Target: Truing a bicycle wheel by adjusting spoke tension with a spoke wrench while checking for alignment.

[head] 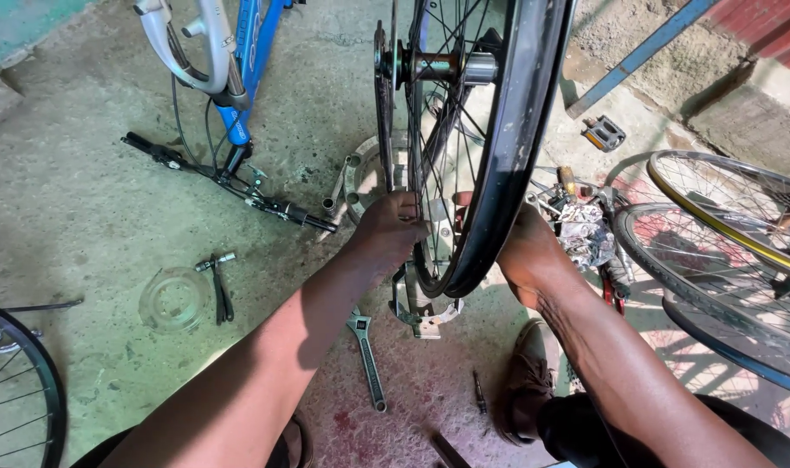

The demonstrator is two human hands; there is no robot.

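A black bicycle wheel stands upright on a metal stand in front of me, its hub and spokes at the top. My left hand reaches in from the left and its fingers grip the spokes near the lower rim. My right hand sits on the right side of the rim, pressed against the tyre; its fingertips are hidden behind the wheel.
An adjustable wrench lies on the concrete below my left arm. A screwdriver lies near my shoe. A blue bike frame with handlebar lies far left. Spare wheels lean at right; a clear plastic disc and small tool lie left.
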